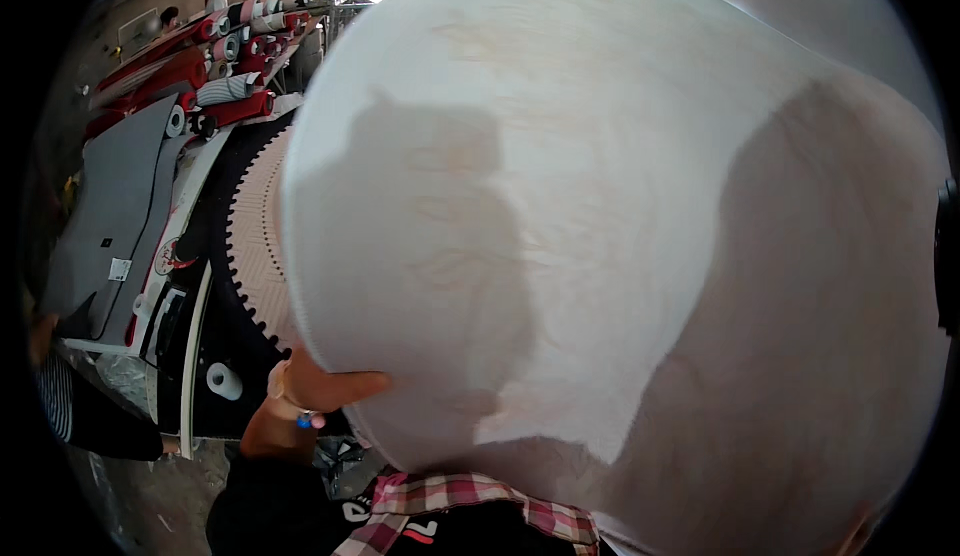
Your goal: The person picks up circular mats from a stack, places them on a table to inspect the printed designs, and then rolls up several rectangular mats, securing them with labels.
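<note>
A large round rug [600, 206], whitish with faint brownish pattern marks, is held up in front of me and fills most of the view. My left hand [335, 384] grips its lower left edge, thumb flat on the near face and the other fingers hidden behind. A sliver of what seems to be my right hand [858, 533] shows at the rug's lower right edge; its fingers cannot be seen. Behind the rug, partly covered, a pink round piece [257, 256] with a notched edge lies on a dark surface [222, 226]. Shadows fall across the held rug.
A grey folded sheet [120, 206] lies on a table at left. A white roll [224, 382] stands near my left forearm. Several red and patterned rolls [235, 106] are stacked at the back left. Another person's striped sleeve [55, 396] shows at the left edge.
</note>
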